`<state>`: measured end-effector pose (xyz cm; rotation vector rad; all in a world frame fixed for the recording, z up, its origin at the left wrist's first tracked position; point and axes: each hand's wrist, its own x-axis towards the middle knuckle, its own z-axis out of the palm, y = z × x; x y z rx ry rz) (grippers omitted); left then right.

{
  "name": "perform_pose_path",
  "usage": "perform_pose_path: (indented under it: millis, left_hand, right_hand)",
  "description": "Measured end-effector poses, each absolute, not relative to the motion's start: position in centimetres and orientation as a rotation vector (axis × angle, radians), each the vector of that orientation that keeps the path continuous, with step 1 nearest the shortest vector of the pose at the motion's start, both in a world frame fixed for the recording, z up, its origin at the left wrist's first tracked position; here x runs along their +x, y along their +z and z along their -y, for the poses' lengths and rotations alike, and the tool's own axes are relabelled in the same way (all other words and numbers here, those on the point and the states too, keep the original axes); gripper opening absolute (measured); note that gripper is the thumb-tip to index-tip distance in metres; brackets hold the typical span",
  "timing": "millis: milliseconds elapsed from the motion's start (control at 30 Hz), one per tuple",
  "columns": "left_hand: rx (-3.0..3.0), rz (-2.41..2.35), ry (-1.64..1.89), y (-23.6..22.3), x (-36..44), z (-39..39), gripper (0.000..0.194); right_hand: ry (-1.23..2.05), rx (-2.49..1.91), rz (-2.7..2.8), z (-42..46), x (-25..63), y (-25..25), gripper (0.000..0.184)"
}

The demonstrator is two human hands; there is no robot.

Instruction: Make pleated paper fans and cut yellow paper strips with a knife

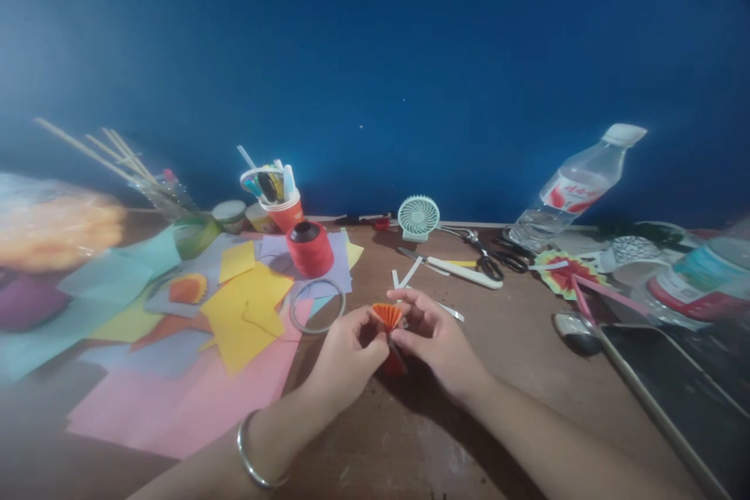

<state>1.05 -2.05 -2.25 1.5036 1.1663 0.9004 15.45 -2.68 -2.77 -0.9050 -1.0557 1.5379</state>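
Our table (527,414) has a blurred container (697,281) cropped at right, contents unclear. A bottle (571,191) stands far right. Near centre, our left hand (355,348) and right hand (437,340) curl inward. Far left, a red cup (285,212) holds white sticks (289,181). Fingers nearly closed, both hands pinch partly hidden pleated orange paper (387,316)

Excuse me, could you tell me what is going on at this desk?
A person's left hand and right hand together hold a small pleated orange-and-red paper piece above the brown table. Coloured paper sheets lie to the left; a white-handled knife lies beyond the hands.
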Motion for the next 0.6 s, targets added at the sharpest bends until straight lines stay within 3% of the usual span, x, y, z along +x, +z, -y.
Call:
perform_pose_path:
  millis: [200,600]
  left_hand:
    - [1.572,-1.168,0.898,-2.10,0.97,1.90,0.010]
    - [1.484,-1.199,0.927,-2.00,1.24,1.96,0.012]
  right_hand:
    - [1.525,-0.859,1.216,2.59,15.64,-2.85,0.013]
    - [1.537,-0.849,1.115,2.64,15.31,-3.12,0.017]
